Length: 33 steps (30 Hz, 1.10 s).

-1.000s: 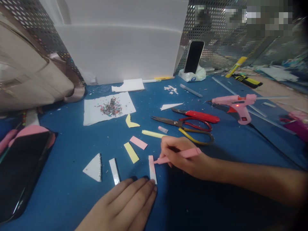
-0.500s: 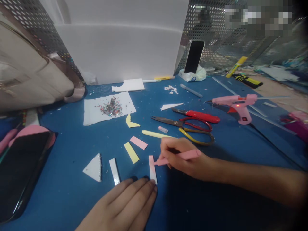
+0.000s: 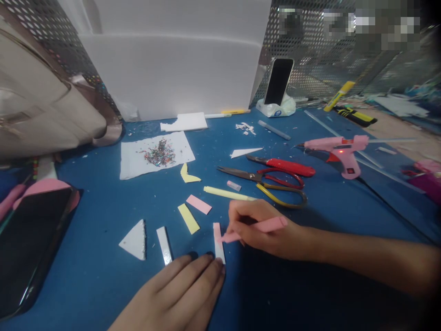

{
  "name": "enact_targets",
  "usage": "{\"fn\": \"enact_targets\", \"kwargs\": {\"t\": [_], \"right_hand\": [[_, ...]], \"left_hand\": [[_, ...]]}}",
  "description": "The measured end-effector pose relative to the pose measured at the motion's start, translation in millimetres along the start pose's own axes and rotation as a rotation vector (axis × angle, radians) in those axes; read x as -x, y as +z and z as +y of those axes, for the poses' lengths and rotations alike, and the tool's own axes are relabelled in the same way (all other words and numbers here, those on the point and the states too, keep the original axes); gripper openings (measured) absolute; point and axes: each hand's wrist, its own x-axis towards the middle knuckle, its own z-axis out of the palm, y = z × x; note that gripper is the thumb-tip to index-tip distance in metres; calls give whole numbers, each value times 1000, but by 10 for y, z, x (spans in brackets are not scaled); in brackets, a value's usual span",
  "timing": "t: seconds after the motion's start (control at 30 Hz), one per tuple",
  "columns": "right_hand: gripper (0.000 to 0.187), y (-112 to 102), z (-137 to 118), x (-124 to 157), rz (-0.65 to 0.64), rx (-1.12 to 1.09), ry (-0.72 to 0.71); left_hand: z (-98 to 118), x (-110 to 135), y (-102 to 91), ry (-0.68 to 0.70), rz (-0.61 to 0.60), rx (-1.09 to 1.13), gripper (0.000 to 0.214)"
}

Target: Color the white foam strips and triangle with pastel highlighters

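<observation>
In my right hand is a pink marker, its tip on a narrow white strip whose upper part is coloured pink. My left hand lies flat with fingers stretched out, and a fingertip presses the strip's lower end. Left of those fingers is a shiny white strip, and further left a white triangle with a glittery edge. Above the strip lie a yellow strip, a pink strip and a light yellow marker. A small pink-ended cap sits beyond.
Scissors and a red-handled cutter lie beyond my right hand. A pink glue gun with a lit red light stands right. White paper holds loose glitter. A dark phone lies left; another phone stands behind.
The pink marker's tip has moved slightly down along the white strip, and the pink colouring reaches a little lower. My left hand has stayed in place.
</observation>
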Motion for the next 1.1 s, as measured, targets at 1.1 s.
{"fn": "enact_targets", "kwargs": {"t": [1.1], "right_hand": [[23, 0, -26, -2, 51, 57, -26]], "left_hand": [[7, -25, -15, -10, -4, 19, 34]]}}
